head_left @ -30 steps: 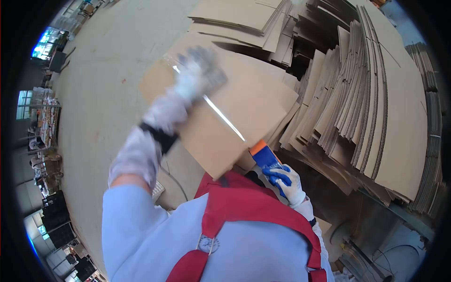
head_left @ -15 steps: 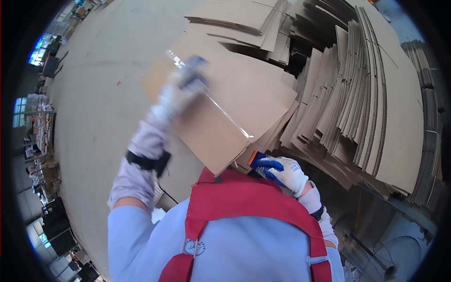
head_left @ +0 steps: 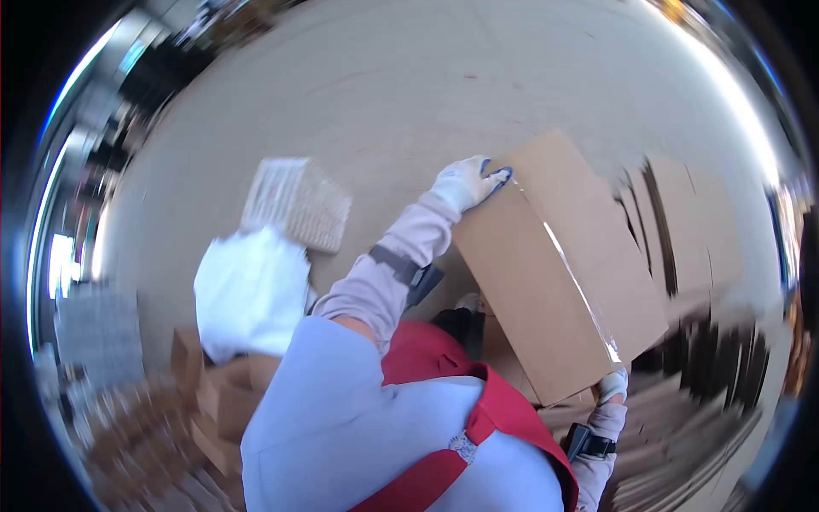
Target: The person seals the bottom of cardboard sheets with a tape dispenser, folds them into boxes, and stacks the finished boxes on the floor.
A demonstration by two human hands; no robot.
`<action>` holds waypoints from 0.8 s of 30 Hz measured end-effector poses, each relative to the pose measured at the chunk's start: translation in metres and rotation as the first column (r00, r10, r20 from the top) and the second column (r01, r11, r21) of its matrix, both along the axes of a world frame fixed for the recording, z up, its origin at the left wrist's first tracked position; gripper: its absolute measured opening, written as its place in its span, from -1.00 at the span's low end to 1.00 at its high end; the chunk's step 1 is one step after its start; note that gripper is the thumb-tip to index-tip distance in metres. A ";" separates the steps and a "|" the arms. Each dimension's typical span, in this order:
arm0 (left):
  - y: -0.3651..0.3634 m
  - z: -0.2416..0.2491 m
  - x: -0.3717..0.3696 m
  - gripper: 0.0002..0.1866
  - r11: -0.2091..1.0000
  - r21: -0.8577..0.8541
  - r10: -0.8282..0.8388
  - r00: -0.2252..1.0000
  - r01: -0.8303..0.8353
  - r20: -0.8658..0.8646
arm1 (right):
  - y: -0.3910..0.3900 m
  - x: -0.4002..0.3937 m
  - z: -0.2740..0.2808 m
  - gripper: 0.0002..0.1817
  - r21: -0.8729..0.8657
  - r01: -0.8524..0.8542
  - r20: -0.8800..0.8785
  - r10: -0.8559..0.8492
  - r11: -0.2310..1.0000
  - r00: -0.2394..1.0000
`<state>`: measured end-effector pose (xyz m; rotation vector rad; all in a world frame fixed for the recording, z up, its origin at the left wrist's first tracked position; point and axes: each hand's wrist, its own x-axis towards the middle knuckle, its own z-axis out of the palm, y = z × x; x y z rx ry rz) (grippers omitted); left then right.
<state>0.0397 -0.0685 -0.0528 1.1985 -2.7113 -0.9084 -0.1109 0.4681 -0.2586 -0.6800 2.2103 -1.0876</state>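
Observation:
A brown cardboard box (head_left: 554, 282) with a strip of clear tape along its seam is held in front of my chest. My left hand (head_left: 465, 181), in a white glove with blue fingertips, grips its far upper-left corner. My right hand (head_left: 611, 386), also gloved, holds the box at its near lower-right corner; the fingers are partly hidden under the box. The blue and orange tool seen before is not visible now.
A white plastic crate (head_left: 299, 203) lies on the concrete floor (head_left: 426, 77) to the left. A white bag (head_left: 249, 292) sits nearer me. Brown boxes (head_left: 222, 401) are stacked at lower left. Flat cardboard sheets (head_left: 682, 230) lie at right, blurred.
The view has swung left, away from the tall stack of flat cardboard toward open floor. The box has turned with me. My left hand moved from pressing the tape to gripping the box's corner.

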 end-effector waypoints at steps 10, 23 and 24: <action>0.000 0.109 0.600 -0.58 0.654 -0.670 0.546 0.832 -0.351 0.097 | -0.346 0.238 0.184 -0.80 0.273 -0.856 -0.332 0.878 0.439 0.344; -0.006 -0.194 0.173 -0.27 0.587 0.770 0.607 0.765 -0.249 -0.216 | -0.214 0.120 0.124 -0.74 0.181 -0.593 0.055 0.594 0.785 0.803; 0.024 -0.237 0.139 -0.09 0.350 0.907 0.597 0.802 -0.236 -0.022 | -0.180 0.111 0.105 -0.73 0.173 -0.505 -0.070 0.522 0.846 0.850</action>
